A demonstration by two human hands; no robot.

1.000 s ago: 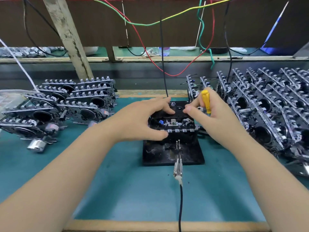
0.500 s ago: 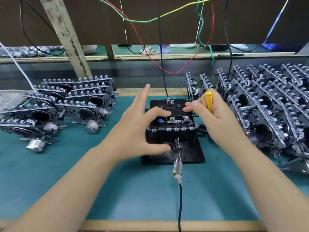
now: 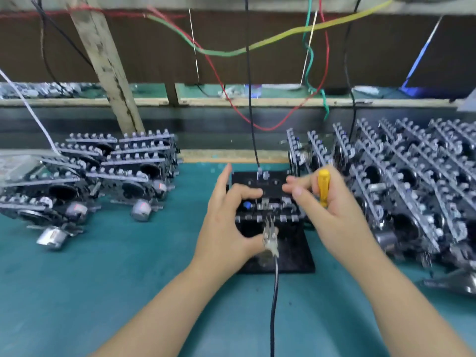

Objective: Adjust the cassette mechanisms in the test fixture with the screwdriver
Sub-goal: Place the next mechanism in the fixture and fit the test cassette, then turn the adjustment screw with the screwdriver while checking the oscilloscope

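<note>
Our left hand (image 3: 226,222) curls around the boxy black cassette mechanism (image 3: 268,202) while our right hand (image 3: 332,210) grips the smooth yellow-handled screwdriver (image 3: 323,188).

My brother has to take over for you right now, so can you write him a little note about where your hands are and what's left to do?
Left hand: thumb by the metal clip at the fixture's front, fingers curled over the cassette mechanism. The frame is blurred, so the exact grip is unclear.
Right hand: holds the yellow screwdriver upright in the palm, index finger reaching toward the mechanism; the tip is not on any screw.
The mechanism sits in the black test fixture on the teal mat.
Done: mechanism loaded.
Left: adjust it, then the stacked mechanisms on the right. Another stack lies left.
</note>
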